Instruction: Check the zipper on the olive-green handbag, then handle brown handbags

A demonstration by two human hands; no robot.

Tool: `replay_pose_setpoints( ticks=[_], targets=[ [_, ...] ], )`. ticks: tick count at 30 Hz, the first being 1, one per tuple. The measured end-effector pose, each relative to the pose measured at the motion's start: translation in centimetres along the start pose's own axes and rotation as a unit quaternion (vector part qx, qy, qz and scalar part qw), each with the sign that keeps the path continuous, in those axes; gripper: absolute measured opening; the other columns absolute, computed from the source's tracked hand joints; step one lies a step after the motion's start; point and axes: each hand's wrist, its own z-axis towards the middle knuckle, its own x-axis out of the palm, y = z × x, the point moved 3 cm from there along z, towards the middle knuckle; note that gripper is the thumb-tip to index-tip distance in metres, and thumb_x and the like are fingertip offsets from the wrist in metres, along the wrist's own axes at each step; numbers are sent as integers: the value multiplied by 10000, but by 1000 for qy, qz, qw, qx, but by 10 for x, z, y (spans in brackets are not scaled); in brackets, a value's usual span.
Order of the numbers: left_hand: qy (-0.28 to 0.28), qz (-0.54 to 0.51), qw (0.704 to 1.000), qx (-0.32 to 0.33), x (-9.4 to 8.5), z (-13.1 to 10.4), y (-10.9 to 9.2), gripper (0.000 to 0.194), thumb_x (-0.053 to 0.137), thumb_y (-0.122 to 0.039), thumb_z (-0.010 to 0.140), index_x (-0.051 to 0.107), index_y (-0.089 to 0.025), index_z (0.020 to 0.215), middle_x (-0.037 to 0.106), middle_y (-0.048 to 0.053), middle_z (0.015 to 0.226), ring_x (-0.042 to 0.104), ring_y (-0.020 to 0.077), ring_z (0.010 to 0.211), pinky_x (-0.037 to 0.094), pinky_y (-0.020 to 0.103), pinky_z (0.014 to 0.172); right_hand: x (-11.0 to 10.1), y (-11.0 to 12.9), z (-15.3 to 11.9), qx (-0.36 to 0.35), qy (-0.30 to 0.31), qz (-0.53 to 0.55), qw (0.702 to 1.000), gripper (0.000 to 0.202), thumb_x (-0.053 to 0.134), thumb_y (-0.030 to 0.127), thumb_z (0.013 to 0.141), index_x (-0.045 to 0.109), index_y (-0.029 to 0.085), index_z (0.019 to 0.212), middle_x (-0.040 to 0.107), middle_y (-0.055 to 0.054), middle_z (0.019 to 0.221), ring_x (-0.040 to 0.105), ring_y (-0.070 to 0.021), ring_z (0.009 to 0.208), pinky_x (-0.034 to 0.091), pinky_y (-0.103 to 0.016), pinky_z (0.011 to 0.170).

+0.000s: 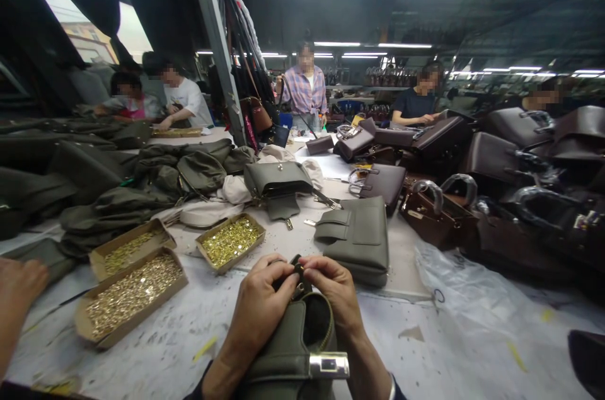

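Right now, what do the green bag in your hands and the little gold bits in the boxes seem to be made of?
The green bag looks like matte leather or imitation leather: smooth and softly creased, with a shiny metal clasp. The gold bits glint like brass-coloured metal. Their boxes look like plain brown cardboard.

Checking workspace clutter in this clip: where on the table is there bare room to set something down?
Bare tabletop lies between the brass-hardware boxes and the left hand. Right of the right hand, the surface below the olive bag holds only a clear plastic sheet. The far left, piled with olive bags, and the far right, packed with brown bags, are crowded.
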Motion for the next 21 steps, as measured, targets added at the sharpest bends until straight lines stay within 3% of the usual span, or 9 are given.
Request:
replay_pose_setpoints(
  ticks=[21],
  targets=[
    [-2,12,1000,13,4,1,-3,188,605,-273,884,791,-241,884,695,57,1013,679,218,974,551,330,897,-5,-4,0,24,-3,18,1000,245,925,369,627,790,200,742,757,-55,863,661,-184,809,542,-290,767]
  ],
)
